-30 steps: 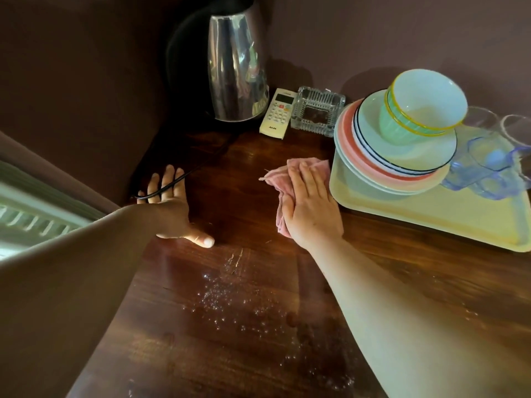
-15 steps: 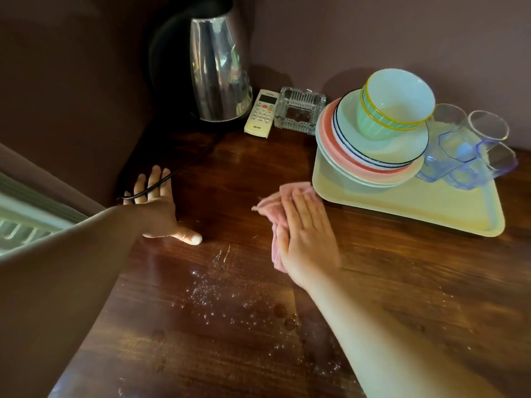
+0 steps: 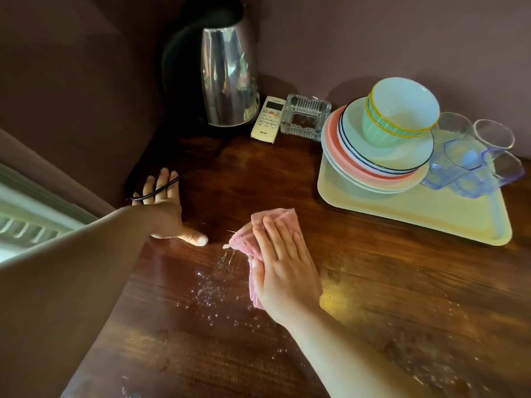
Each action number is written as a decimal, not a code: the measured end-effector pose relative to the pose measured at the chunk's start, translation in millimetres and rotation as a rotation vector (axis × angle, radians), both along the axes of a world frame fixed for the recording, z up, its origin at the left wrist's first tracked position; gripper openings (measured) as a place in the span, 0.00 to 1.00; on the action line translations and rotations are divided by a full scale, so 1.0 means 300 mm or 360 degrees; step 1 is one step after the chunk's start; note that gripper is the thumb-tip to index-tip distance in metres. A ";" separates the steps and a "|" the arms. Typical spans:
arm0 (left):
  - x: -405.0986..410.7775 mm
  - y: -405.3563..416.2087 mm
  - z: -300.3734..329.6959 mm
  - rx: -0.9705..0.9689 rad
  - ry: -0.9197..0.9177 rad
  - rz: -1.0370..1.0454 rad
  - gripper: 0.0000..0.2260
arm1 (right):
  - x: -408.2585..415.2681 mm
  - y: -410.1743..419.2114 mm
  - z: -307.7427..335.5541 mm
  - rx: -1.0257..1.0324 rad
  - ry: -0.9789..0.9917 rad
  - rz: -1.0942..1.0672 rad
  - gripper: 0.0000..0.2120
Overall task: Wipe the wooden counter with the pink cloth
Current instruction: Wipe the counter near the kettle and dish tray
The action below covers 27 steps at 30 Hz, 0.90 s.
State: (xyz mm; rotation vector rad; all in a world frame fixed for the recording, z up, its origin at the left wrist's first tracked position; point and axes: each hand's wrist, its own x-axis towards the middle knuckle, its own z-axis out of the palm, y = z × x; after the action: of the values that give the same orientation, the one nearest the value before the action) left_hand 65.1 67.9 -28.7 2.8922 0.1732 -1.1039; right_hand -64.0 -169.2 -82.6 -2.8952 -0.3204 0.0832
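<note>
Here, the wooden counter point(image 3: 373, 282) fills most of the view, dark and glossy, with pale crumbs or droplets point(image 3: 212, 294) scattered across its middle. At the back right sits a yellow tray point(image 3: 431, 214), carrying a stack of plates point(image 3: 373, 168) with a green bowl point(image 3: 399, 110) on top, and clear and blue glasses point(image 3: 474, 156) beside them. A steel kettle point(image 3: 230, 76) stands in the back corner, its black cord point(image 3: 184, 176) trailing forward. Beside the kettle lie a white remote point(image 3: 268, 119) and a glass ashtray point(image 3: 305, 116), touching or nearly so.

The right hand point(image 3: 284, 268) lies flat, fingers straight and together, pressing the pink cloth point(image 3: 253, 239) onto the counter just beside the crumbs; the cloth shows at the fingertips and along the thumb side. The left hand point(image 3: 163, 208) rests open on the counter near the wall, fingers spread, thumb pointing toward the cloth, with the cord crossing over its fingers.
</note>
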 end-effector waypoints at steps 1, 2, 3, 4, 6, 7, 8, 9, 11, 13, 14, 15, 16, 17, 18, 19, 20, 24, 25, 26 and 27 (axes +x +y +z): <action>-0.002 -0.002 0.000 -0.0026 -0.0036 0.0040 0.77 | 0.024 0.004 -0.004 -0.0014 0.0000 0.0022 0.28; -0.006 -0.004 -0.001 -0.0048 -0.0091 0.0082 0.77 | 0.067 0.017 -0.001 -0.0047 0.0006 0.0043 0.28; -0.020 -0.005 -0.006 -0.0064 -0.0162 0.0125 0.77 | 0.117 0.034 0.006 -0.0080 0.0037 0.0053 0.28; -0.041 0.000 -0.015 -0.0079 -0.0271 0.0172 0.76 | 0.170 0.055 0.018 -0.0112 0.0079 0.0040 0.28; -0.104 0.027 -0.050 -0.0154 -0.0568 0.0262 0.71 | 0.228 0.085 0.026 -0.0151 0.0123 0.0003 0.28; -0.143 0.050 -0.065 -0.0226 -0.0706 0.0309 0.66 | 0.224 0.097 0.028 -0.0138 0.0141 0.0016 0.28; -0.185 0.080 -0.075 -0.0285 -0.0814 0.0361 0.60 | 0.194 0.109 0.033 -0.0147 0.0159 0.0057 0.28; -0.221 0.108 -0.090 -0.0309 -0.0899 0.0418 0.53 | 0.145 0.114 0.032 -0.0163 0.0147 0.0120 0.29; -0.276 0.167 -0.118 -0.0273 -0.1023 0.0573 0.42 | 0.045 0.122 0.030 -0.0112 0.0100 0.0216 0.29; -0.290 0.208 -0.138 -0.0274 -0.1027 0.0890 0.34 | 0.049 0.131 0.028 -0.0087 0.0140 0.0297 0.29; -0.280 0.221 -0.142 -0.0285 -0.0959 0.1074 0.31 | 0.087 0.142 0.027 -0.0087 0.0137 0.0347 0.28; -0.269 0.230 -0.143 -0.0280 -0.0849 0.1206 0.29 | 0.132 0.160 0.029 -0.0094 0.0137 0.0388 0.28; -0.257 0.237 -0.139 -0.0264 -0.0729 0.1271 0.29 | 0.179 0.181 0.037 -0.0111 0.0150 0.0398 0.28; -0.244 0.241 -0.134 -0.0262 -0.0636 0.1301 0.29 | 0.216 0.201 0.045 -0.0111 0.0158 0.0378 0.28; -0.234 0.245 -0.128 -0.0275 -0.0572 0.1324 0.30 | 0.236 0.222 0.045 -0.0106 0.0156 0.0353 0.28; -0.226 0.245 -0.121 -0.0288 -0.0525 0.1339 0.31 | 0.234 0.237 0.044 -0.0105 0.0158 0.0345 0.28; -0.222 0.245 -0.117 -0.0276 -0.0489 0.1342 0.31 | 0.211 0.247 0.041 -0.0116 0.0160 0.0380 0.29; -0.210 0.250 -0.107 -0.0252 -0.0381 0.1328 0.32 | 0.144 0.243 0.026 -0.0037 0.0129 0.0527 0.30; -0.207 0.256 -0.104 -0.0269 -0.0354 0.1335 0.32 | 0.171 0.256 0.026 -0.0026 0.0123 0.0540 0.30; -0.203 0.261 -0.102 -0.0298 -0.0322 0.1351 0.32 | 0.209 0.279 0.027 -0.0025 0.0113 0.0556 0.30; -0.201 0.267 -0.101 -0.0338 -0.0289 0.1374 0.32 | 0.253 0.311 0.031 -0.0033 0.0116 0.0563 0.30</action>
State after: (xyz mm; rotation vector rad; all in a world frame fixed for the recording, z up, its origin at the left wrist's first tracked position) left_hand 4.9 148.1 -59.1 2.2775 1.0816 -0.6352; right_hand 11.9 -75.8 -73.2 -2.8132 -0.8176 0.2502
